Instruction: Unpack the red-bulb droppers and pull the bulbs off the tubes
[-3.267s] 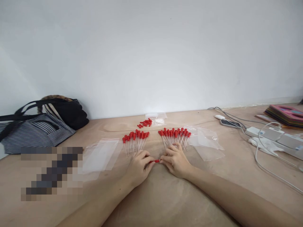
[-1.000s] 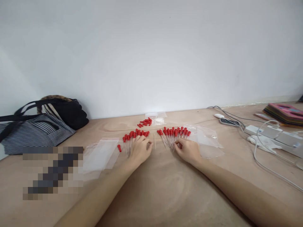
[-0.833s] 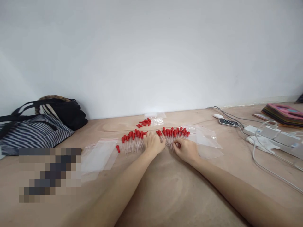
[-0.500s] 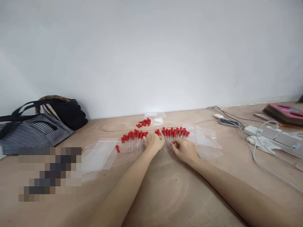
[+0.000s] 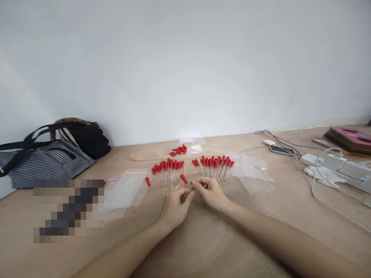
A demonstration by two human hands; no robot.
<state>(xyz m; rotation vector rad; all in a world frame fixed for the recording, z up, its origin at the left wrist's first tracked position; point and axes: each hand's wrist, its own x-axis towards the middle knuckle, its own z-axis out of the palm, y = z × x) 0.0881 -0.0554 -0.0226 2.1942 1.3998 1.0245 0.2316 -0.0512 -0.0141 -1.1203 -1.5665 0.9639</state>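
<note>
A dropper with a red rubber bulb [image 5: 184, 178] and a thin clear tube slants between my hands, its bulb pointing away from me. My left hand [image 5: 176, 205] pinches the tube from the left, fingers closed. From the right, the thumb and forefinger of my right hand [image 5: 212, 194] close on the same tube just below the bulb. Beyond my hands lie two fanned piles of red-topped droppers, a left pile [image 5: 171, 164] and a right pile [image 5: 216, 162]. Two droppers [image 5: 196, 163] lie at the right pile's left edge. A single red bulb [image 5: 147, 181] rests left of the left pile.
Loose red bulbs [image 5: 178, 150] and clear tubes [image 5: 194, 149] lie near the wall. Clear plastic bags [image 5: 124, 193] are at left, with more bags [image 5: 256, 173] at right. A striped bag [image 5: 49, 166] stands far left; a power strip [image 5: 344, 168] and cables occupy the right.
My left hand has drawn back toward me from between the piles, and a dropper now shows between both hands. My right hand has left the right pile and moved left to meet it.
</note>
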